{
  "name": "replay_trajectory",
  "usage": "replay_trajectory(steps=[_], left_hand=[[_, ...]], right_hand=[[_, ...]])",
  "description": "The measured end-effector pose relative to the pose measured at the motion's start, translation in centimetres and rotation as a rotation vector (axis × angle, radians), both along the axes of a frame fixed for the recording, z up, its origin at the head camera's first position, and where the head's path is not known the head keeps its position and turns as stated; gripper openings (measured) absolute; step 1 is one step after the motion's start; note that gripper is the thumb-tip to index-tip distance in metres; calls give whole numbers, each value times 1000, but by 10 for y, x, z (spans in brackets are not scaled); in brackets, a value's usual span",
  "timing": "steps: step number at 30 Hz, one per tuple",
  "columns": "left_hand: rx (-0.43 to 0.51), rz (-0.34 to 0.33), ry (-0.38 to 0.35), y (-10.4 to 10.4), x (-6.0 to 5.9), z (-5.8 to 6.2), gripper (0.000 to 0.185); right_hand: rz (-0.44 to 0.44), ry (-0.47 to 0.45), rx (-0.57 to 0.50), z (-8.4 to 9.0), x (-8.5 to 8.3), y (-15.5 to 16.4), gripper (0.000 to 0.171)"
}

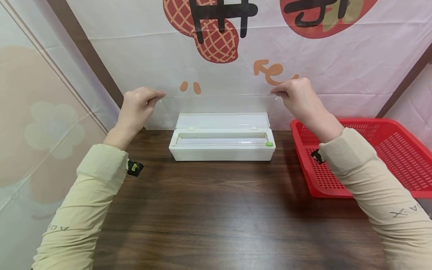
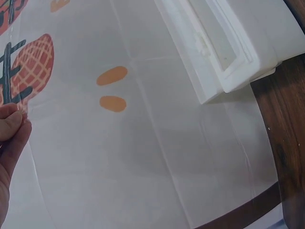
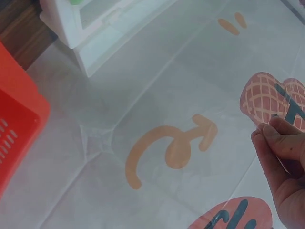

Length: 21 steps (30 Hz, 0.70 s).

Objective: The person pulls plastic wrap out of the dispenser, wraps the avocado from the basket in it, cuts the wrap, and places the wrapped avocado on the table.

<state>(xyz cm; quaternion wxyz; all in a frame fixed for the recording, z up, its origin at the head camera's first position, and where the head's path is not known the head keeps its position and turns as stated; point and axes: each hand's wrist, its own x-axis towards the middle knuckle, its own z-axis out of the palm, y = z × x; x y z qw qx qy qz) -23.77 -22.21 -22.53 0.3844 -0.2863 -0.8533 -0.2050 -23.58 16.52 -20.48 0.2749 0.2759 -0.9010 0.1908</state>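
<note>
A white cling-film dispenser box [image 1: 222, 144] stands at the back of the dark wooden table with its clear lid [image 1: 222, 121] raised. A sheet of clear film [image 1: 219, 108] rises from it, stretched between my two hands. My left hand [image 1: 140, 105] pinches the film's upper left corner, and its fingertips [image 2: 13, 125] show in the left wrist view. My right hand [image 1: 293, 93] pinches the upper right corner, fingertips [image 3: 271, 138] together in the right wrist view. A small green slider [image 1: 269, 143] sits at the box's right end.
A red perforated plastic basket [image 1: 371, 157] sits on the table to the right of the box. A white backdrop with peanut pictures [image 1: 209, 37] hangs close behind. The wooden table top [image 1: 219, 210] stretches bare in front of the box.
</note>
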Motion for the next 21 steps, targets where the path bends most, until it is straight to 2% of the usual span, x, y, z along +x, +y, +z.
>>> replay_trajectory(steps=[21], left_hand=[[-5, 9, 30, 1, 2, 6, 13]], right_hand=[[6, 43, -21, 5, 3, 0, 15]])
